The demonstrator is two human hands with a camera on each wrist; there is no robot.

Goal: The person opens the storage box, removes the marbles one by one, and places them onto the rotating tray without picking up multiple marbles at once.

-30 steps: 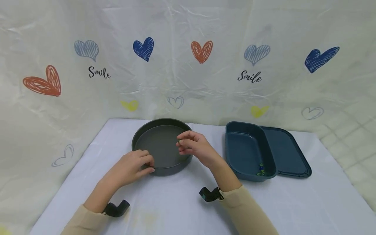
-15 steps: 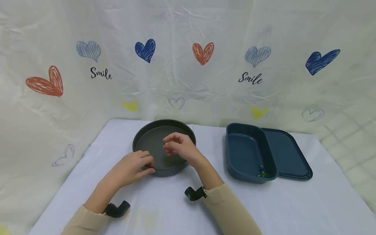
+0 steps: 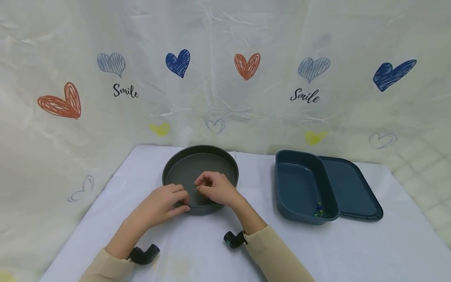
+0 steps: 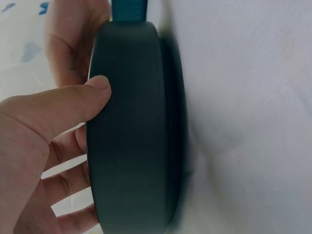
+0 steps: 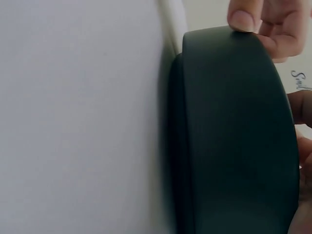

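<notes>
A round dark-grey pan stands on the white-covered table. My left hand grips its near-left rim; in the left wrist view the thumb lies on the outer wall and the other fingers reach over the rim. My right hand is over the inside of the pan, thumb and fingers curled together in a pinch. The small green marble seen at these fingertips earlier is now hidden by the fingers. In the right wrist view the pan's wall covers most of the right hand.
To the right stands a deep blue rectangular container with several small green and blue marbles in its near-right corner. A flat blue lid lies beside it, partly behind it. A curtain printed with hearts hangs behind the table.
My right hand has moved left from the pan's right side, then dropped lower inside the pan. The left hand stays on the rim. The head view has shifted slightly.
</notes>
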